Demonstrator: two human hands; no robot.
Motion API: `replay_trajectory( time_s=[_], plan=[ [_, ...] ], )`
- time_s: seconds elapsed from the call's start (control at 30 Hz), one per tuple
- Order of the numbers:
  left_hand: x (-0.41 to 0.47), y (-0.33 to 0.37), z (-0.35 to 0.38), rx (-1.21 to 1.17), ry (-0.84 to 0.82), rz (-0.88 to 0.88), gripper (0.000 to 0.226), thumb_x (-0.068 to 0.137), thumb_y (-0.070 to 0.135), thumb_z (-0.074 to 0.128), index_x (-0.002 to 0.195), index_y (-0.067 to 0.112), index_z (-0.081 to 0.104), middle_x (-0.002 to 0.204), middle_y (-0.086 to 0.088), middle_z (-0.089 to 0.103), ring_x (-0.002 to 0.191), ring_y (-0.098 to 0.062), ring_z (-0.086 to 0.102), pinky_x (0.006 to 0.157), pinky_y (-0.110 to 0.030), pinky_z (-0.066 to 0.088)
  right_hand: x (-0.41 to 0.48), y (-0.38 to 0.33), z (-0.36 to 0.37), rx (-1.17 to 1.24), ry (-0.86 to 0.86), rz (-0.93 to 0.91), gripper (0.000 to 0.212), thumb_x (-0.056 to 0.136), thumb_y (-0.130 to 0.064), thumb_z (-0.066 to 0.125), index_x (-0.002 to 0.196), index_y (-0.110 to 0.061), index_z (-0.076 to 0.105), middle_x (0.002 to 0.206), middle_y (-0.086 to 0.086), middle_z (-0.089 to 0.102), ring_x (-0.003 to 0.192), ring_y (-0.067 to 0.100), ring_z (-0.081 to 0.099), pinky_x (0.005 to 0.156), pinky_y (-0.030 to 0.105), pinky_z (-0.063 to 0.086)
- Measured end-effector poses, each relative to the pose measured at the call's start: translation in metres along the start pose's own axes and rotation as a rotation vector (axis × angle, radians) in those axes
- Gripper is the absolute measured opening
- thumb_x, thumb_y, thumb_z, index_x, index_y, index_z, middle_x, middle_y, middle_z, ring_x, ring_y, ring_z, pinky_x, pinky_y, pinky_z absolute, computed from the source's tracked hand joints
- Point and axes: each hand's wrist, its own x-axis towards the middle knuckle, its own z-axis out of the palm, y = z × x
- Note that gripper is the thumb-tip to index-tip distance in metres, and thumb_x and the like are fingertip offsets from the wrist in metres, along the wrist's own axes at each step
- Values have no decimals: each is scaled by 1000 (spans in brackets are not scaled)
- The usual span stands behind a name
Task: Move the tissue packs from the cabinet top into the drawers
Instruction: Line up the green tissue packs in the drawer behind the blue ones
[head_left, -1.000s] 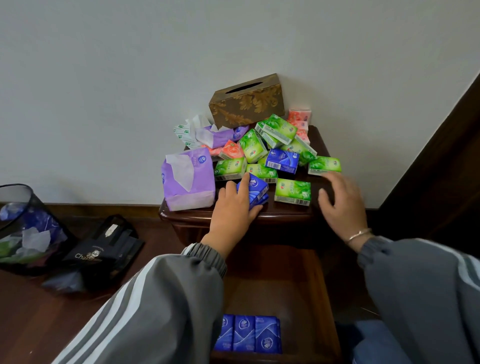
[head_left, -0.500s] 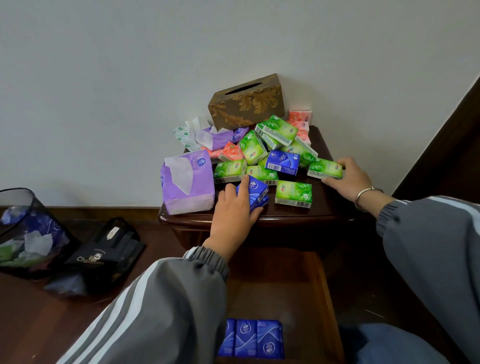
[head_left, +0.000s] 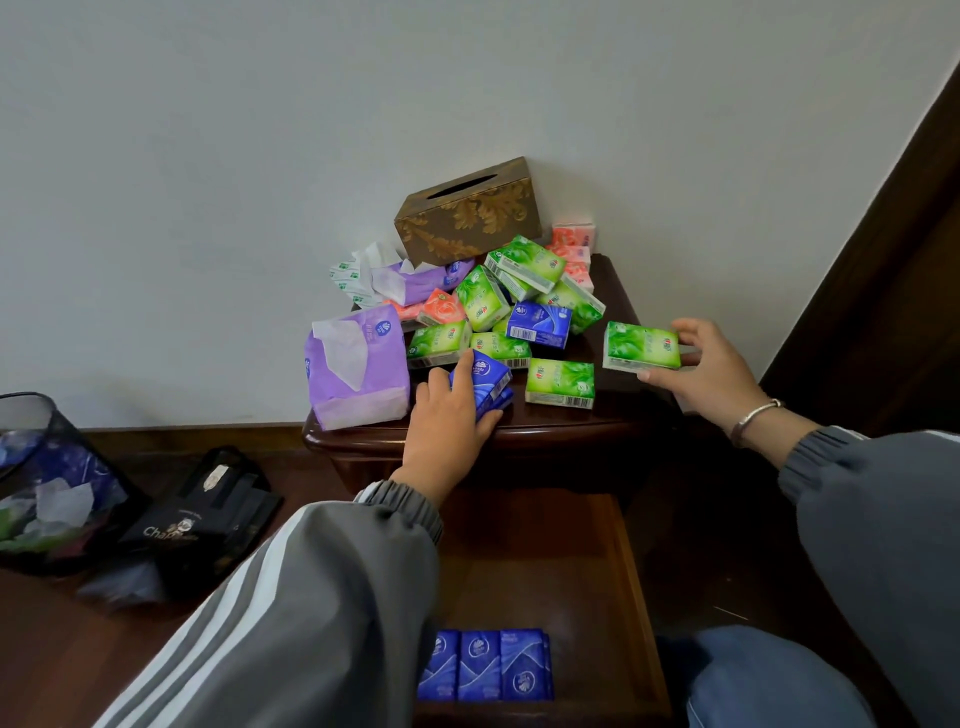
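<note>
Cabinet top (head_left: 623, 410): bare wood only at front right corner. Pile of small packs (head_left: 519, 291) fills centre and back; purple soft pack (head_left: 358, 374) blocks front left corner. Open drawer (head_left: 540, 561): floor bare behind three blue packs (head_left: 485, 665).

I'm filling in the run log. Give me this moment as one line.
left hand: grips blue packs on cabinet | right hand: holds green pack | drawer: open, stored packs in row

Mesh bin (head_left: 49, 457); perhaps a black bag (head_left: 208, 525)
</note>
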Motion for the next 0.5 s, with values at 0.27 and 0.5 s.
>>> replay_trajectory(
  time_s=[0.27,0.5],
  plan=[
    [0,-1,2,-17,14,-5,83,90,48,54,152,16,8,125,-14,41,110,-31,44,98,-37,36,11,-55,7,-141,-516,-160,65,64,-6,83,115,-26,48,118,-3,57,100,18,62,90,31,49],
    [0,-1,3,-11,15,-3,84,90,48,54,152,16,8,123,-14,41,108,-32,45,97,-37,36,23,-72,36,-167,-654,-91,64,67,12,74,118,-15,46,123,10,55,106,30,61,92,41,51]
  ],
)
